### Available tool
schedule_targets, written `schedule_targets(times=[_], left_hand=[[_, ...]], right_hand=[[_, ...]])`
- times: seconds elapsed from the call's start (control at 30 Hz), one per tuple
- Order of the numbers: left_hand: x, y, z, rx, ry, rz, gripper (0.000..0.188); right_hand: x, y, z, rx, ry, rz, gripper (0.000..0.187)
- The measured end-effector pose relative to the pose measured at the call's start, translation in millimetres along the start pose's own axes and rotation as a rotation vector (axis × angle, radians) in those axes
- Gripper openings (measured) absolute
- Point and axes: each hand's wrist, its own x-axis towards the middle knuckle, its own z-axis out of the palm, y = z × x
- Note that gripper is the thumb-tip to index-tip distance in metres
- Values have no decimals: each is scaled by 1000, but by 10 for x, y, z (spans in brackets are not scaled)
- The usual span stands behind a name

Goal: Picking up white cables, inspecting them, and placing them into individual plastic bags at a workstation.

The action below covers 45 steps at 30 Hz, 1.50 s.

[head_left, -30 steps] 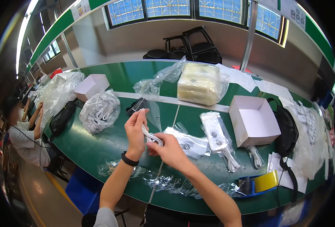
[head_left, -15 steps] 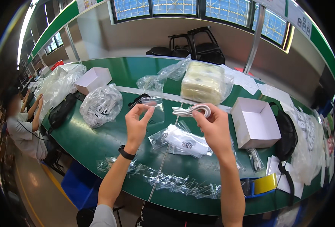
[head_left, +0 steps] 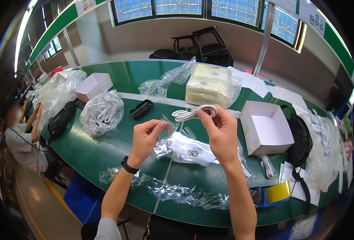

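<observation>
My right hand grips a coiled white cable between thumb and fingers, its loops pointing left. With thumb and index finger pinched, my left hand holds a small clear plastic bag just left of the coil; the bag and the cable are close, and I cannot tell whether they touch. Beneath both hands, a pile of clear and white plastic bags lies on the green table. A black wristband is on my left wrist.
A bag of white cables and a black object lie left. A wrapped yellowish stack stands behind. To the right are an open white box, a black pouch and a tape dispenser. Clear scraps line the front. A person works at far left.
My left hand has come lower with the small bag, which now sits nearer the cable and shows less of its face. The cable has shifted slightly left and up with my right hand.
</observation>
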Motion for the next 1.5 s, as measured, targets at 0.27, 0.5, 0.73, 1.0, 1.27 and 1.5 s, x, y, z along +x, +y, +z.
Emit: schedule_targets(times=[0.27, 0.5, 0.73, 1.0, 1.27, 1.5], left_hand=[[-32, 18, -9, 63, -103, 65, 29], [1, -105, -119, -132, -200, -104, 32], [45, -13, -142, -349, -321, -367, 24], [74, -109, -261, -486, -618, -594, 28], [48, -213, -255, -616, -521, -636, 35], [7, 80, -143, -571, -492, -702, 42]], right_hand=[[30, 56, -53, -125, -190, -150, 10], [20, -97, -111, -186, -252, -221, 12], [6, -145, -170, -189, -340, -202, 12], [20, 80, -59, 30, -373, -32, 12], [19, 324, -16, 242, -273, 72, 11], [62, 308, -176, 342, -402, 200, 14]])
